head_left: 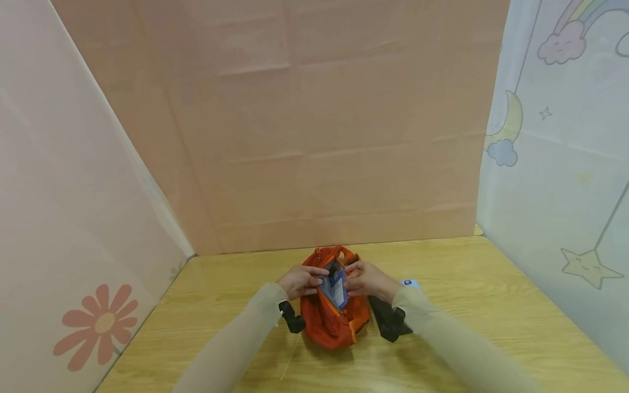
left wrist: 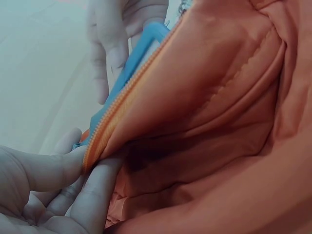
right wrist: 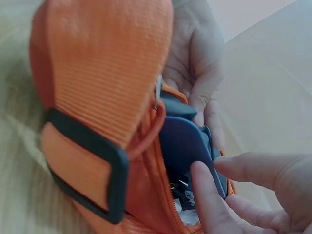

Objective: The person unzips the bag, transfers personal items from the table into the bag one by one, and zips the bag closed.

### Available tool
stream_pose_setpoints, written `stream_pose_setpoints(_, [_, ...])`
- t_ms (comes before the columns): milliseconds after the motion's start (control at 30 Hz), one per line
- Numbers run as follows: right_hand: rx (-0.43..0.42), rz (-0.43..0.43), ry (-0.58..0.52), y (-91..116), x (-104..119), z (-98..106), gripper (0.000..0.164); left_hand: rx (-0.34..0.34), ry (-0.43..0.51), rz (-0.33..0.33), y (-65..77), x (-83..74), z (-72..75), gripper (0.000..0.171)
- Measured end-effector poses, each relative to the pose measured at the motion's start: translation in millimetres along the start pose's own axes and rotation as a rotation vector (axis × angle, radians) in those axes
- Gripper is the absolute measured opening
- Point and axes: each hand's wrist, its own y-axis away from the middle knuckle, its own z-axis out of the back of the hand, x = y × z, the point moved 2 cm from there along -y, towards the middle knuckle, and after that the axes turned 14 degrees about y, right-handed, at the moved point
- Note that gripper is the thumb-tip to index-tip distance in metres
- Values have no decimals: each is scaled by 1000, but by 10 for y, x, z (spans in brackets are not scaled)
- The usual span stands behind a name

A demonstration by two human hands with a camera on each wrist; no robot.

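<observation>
An orange-red bag [head_left: 326,327] stands on the table with its zip undone and its grey lining showing. My left hand [head_left: 298,281] grips the zipped edge on the left of the opening, thumb outside and fingers folded over the cloth, as the left wrist view shows. Inside the mouth is a flat blue-framed card holder [head_left: 339,289]. My right hand [head_left: 371,281] pinches its edge [right wrist: 209,156] between thumb and index finger. Deeper in the bag lie small dark and metallic items [right wrist: 185,192], too partly hidden to name. A wide orange strap [right wrist: 107,58] with a black buckle [right wrist: 117,185] hangs on the bag's side.
Right of the bag lies a dark object [head_left: 388,322], partly behind the right wrist. A small white and blue item [head_left: 410,284] shows past the right forearm. The wooden table [head_left: 206,305] meets a peach back panel [head_left: 344,164] and pale side panels.
</observation>
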Motion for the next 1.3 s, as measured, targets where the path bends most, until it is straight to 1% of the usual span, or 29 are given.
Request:
stream_pose_setpoints(100, [46,29,-1,32,-5,-21,53,-3,-1,-3,3,-4,8,34])
stream_pose_setpoints(200, [59,37,10,38,-6,-54,51,-2,-7,-7,8,-6,10,35])
stream_pose_setpoints(367, [36,9,35,17,23,-106,45,9,-4,0,3,-8,4,35])
stream_pose_setpoints(533, [-7,-11,93,-37,59,-134,41,12,4,2,4,-13,0,35])
stream_pose_setpoints(767, [-57,-56,171,-89,56,-117,38,-3,-10,-2,16,-19,-10,34])
stream_pose_setpoints(867, [-68,-71,186,-108,39,-114,36,-11,-15,-4,24,-20,-9,34])
stream_pose_setpoints(1300, [-53,-35,263,-112,11,-162,30,13,-10,-12,38,-17,-5,35])
